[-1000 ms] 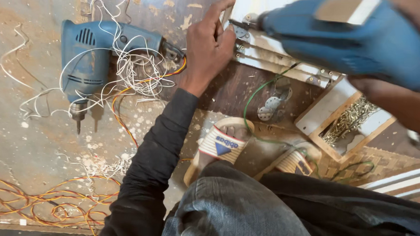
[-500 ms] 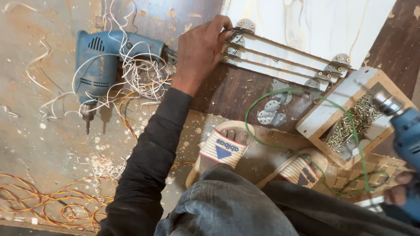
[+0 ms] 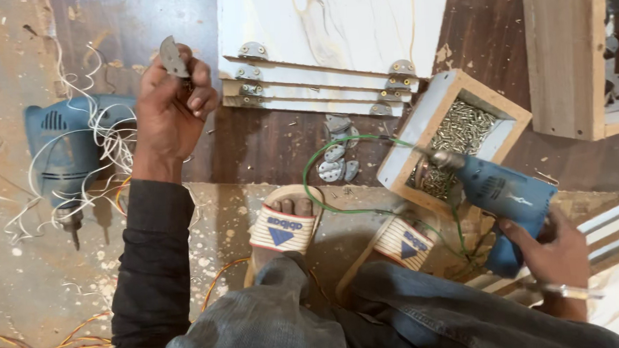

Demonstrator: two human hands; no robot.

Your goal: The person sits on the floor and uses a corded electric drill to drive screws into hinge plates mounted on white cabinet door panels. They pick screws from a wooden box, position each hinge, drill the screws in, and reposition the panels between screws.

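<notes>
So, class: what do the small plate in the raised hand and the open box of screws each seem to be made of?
The small plate pinched in the left hand looks like thin metal: dull grey, flat, with a faint sheen. The box looks like bare wood, pale and unfinished, its cut edges showing grain; the screws inside glint like metal.

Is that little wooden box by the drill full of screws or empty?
Partly filled. The open wooden box shows a heap of screws inside, below its rim, with the blue drill's tip over it.
</notes>
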